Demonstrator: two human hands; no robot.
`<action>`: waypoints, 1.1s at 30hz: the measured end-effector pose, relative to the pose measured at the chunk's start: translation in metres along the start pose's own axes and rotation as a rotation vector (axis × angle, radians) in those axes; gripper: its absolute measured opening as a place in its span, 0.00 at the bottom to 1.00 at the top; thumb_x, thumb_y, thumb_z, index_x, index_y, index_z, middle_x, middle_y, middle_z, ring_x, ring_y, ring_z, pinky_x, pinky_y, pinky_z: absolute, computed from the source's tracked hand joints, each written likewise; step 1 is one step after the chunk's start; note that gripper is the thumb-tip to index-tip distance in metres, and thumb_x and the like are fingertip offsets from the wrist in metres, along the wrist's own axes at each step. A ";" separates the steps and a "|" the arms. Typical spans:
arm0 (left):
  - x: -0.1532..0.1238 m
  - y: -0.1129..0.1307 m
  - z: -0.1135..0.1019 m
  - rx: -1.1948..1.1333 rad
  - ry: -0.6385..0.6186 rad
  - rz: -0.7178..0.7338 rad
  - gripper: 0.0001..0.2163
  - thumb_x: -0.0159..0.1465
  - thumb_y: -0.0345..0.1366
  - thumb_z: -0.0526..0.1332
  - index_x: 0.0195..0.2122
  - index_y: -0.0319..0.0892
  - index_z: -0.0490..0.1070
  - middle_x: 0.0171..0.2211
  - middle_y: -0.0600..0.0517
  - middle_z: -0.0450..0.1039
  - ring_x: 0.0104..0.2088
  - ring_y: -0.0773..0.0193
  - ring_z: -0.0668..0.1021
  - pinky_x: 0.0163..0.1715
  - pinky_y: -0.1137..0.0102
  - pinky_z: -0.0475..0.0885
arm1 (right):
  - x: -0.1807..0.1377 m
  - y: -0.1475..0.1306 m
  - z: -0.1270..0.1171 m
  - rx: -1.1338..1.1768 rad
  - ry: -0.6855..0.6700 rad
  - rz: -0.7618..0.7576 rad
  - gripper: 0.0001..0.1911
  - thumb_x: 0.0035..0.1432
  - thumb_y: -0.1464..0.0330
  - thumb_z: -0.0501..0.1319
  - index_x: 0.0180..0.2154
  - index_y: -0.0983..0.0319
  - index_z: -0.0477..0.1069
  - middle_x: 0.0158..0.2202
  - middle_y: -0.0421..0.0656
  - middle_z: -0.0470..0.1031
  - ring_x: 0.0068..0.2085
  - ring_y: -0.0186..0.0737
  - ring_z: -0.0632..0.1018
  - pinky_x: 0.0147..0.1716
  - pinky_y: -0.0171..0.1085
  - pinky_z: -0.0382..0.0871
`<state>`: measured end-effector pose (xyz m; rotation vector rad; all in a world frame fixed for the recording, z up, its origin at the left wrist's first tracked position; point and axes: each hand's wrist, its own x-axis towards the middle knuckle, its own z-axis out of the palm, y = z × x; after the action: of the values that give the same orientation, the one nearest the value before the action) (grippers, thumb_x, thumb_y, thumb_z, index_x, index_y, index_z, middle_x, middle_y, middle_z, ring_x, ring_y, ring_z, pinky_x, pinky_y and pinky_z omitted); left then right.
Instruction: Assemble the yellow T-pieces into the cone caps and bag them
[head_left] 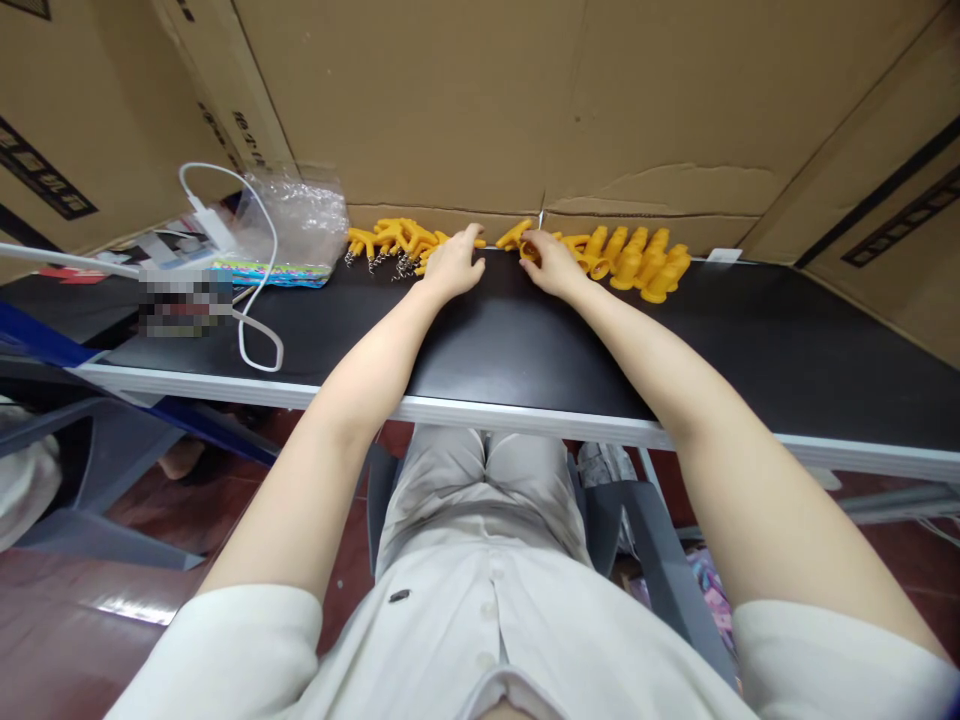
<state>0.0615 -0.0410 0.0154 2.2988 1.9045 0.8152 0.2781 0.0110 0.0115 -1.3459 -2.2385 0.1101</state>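
Both my arms reach across a black table [480, 340] to its far edge. My left hand [452, 265] lies with fingers curled on the tabletop beside a pile of orange T-shaped corkscrew pieces [390, 243]. My right hand [551, 262] pinches an orange plastic piece [516, 236] between fingertips. Just to its right stands a row of orange cone-shaped caps [637, 262]. What, if anything, sits under my left fingers is hidden.
Cardboard sheets [525, 100] wall the table's far side. A clear plastic bag [296, 225], a white charger with its looping cable [251, 300] and a blurred item [184, 300] lie at the left. Grey plastic chairs [97, 470] stand beneath.
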 end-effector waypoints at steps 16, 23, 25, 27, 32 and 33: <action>-0.004 0.007 -0.002 0.022 -0.043 -0.018 0.31 0.71 0.34 0.61 0.76 0.45 0.70 0.57 0.41 0.86 0.63 0.43 0.81 0.68 0.52 0.74 | 0.011 0.011 0.023 -0.285 -0.187 -0.088 0.32 0.78 0.66 0.56 0.78 0.63 0.68 0.84 0.57 0.59 0.83 0.70 0.63 0.81 0.74 0.50; -0.005 0.008 -0.004 0.005 -0.051 -0.011 0.30 0.70 0.35 0.62 0.75 0.46 0.70 0.56 0.42 0.86 0.62 0.44 0.82 0.67 0.53 0.75 | 0.016 0.011 0.024 -0.300 -0.207 -0.052 0.33 0.80 0.63 0.56 0.80 0.65 0.65 0.84 0.58 0.59 0.84 0.69 0.60 0.83 0.70 0.46; -0.004 0.007 -0.003 0.005 -0.049 -0.003 0.30 0.71 0.34 0.62 0.75 0.46 0.70 0.56 0.42 0.86 0.61 0.45 0.82 0.67 0.54 0.75 | 0.016 0.010 0.023 -0.294 -0.211 -0.042 0.33 0.81 0.63 0.56 0.80 0.64 0.66 0.84 0.58 0.60 0.84 0.69 0.60 0.83 0.71 0.44; -0.004 0.007 -0.002 0.011 -0.042 0.008 0.30 0.71 0.34 0.62 0.74 0.45 0.71 0.55 0.43 0.87 0.62 0.45 0.83 0.67 0.54 0.75 | 0.015 0.009 0.023 -0.287 -0.209 -0.038 0.33 0.81 0.62 0.55 0.81 0.64 0.65 0.84 0.57 0.59 0.84 0.68 0.60 0.83 0.71 0.43; -0.005 0.010 -0.004 0.056 -0.045 -0.008 0.27 0.74 0.34 0.60 0.75 0.43 0.71 0.57 0.42 0.87 0.62 0.46 0.83 0.67 0.55 0.76 | 0.015 0.012 0.015 -0.224 -0.203 -0.077 0.36 0.81 0.61 0.52 0.82 0.64 0.62 0.86 0.56 0.53 0.85 0.67 0.58 0.82 0.75 0.43; -0.006 0.011 -0.004 0.063 -0.050 -0.017 0.27 0.75 0.34 0.59 0.75 0.43 0.71 0.58 0.42 0.87 0.63 0.46 0.84 0.68 0.56 0.76 | 0.016 0.014 0.011 -0.218 -0.181 -0.087 0.35 0.81 0.61 0.52 0.81 0.65 0.64 0.86 0.57 0.55 0.85 0.67 0.59 0.82 0.75 0.43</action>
<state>0.0690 -0.0505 0.0211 2.3119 1.9528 0.7000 0.2784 0.0332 0.0039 -1.3950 -2.5175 -0.0461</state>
